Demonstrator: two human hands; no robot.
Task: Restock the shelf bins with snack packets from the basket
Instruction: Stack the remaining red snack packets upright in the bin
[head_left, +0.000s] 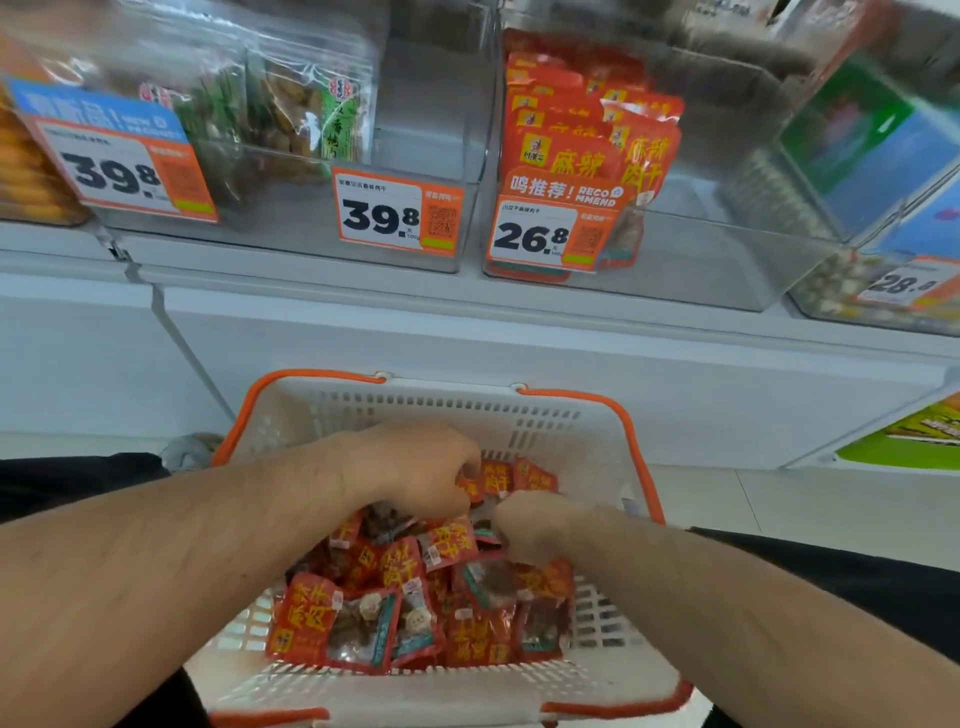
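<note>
A white basket (436, 410) with orange handles sits low in front of me, holding several small red snack packets (311, 618). Both hands are down inside it. My left hand (415, 467) is curled over packets near the basket's far side, fingers closed on them. Just to its right, my right hand (535, 525) is fisted on packets in the pile. Above, a clear shelf bin (701, 249) with a 26.8 price tag (540, 234) holds matching red packets (566, 135) stacked at its left; the rest of that bin is bare.
To the left stands a clear bin (426, 156) tagged 39.8 (395, 213) with green-labelled packs (311, 114). Another tagged bin (119, 161) is further left, and one with blue-green packs (872, 150) at the right. A white shelf front (467, 332) runs below the bins.
</note>
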